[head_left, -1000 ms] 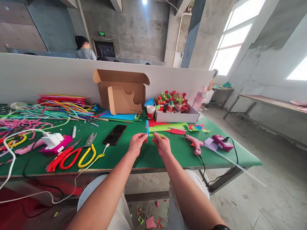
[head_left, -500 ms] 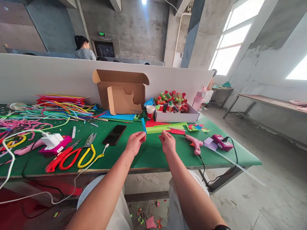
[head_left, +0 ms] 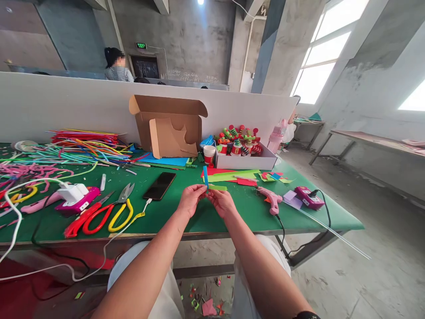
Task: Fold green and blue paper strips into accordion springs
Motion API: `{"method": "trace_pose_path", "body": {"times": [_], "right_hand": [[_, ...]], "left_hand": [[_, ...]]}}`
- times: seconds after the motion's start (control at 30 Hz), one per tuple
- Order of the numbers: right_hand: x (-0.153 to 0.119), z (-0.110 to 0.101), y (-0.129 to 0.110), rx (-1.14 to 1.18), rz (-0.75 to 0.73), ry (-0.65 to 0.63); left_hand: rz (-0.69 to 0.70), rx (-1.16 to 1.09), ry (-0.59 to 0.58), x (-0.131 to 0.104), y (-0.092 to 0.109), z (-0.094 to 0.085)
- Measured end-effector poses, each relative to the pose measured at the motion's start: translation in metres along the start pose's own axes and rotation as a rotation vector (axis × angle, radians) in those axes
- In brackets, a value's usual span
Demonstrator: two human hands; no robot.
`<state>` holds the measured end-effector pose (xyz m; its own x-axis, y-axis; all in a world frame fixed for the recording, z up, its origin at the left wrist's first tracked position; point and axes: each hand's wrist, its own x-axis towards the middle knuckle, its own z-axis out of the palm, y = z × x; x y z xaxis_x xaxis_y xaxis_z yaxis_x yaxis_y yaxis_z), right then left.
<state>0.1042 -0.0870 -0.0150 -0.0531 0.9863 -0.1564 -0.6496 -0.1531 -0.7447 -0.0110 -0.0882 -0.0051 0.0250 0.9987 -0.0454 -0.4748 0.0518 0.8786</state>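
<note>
In the middle, over the near part of the green table, both my hands meet at the fingertips. My left hand is closed in a pinch on a narrow blue paper strip, which stands upright. My right hand is closed too, its fingertips at the lower end of the blue strip. From there a short light green paper strip runs out to the right, roughly at a right angle to the blue one. Whether the two strips are joined is hidden by my fingers.
Left: scissors, a phone, many coloured pipe cleaners. Behind: a cardboard box, paper cups, a white tray of finished figures. Right: a pink glue gun and a power socket with a cord.
My hands, apart before, have come together. The blue strip has moved slightly right and down, and a green strip now shows beside it at my right fingertips.
</note>
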Motion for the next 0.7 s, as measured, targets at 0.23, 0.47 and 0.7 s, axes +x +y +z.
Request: {"method": "trace_pose_path", "body": {"times": [0.23,0.47,0.7], "right_hand": [[-0.0033,0.0032,0.0028,-0.032,-0.049,0.022],[-0.005,0.0045,0.0049,-0.09,-0.11,0.039],[-0.0054,0.0054,0.0046,-0.133,-0.131,0.057]], "left_hand": [[0.056,0.07,0.07,0.0024,-0.0046,-0.0012],[0.072,0.124,0.078,0.0001,-0.0026,-0.0006],[0.101,0.14,0.073,-0.0011,-0.0029,-0.0008]]}}
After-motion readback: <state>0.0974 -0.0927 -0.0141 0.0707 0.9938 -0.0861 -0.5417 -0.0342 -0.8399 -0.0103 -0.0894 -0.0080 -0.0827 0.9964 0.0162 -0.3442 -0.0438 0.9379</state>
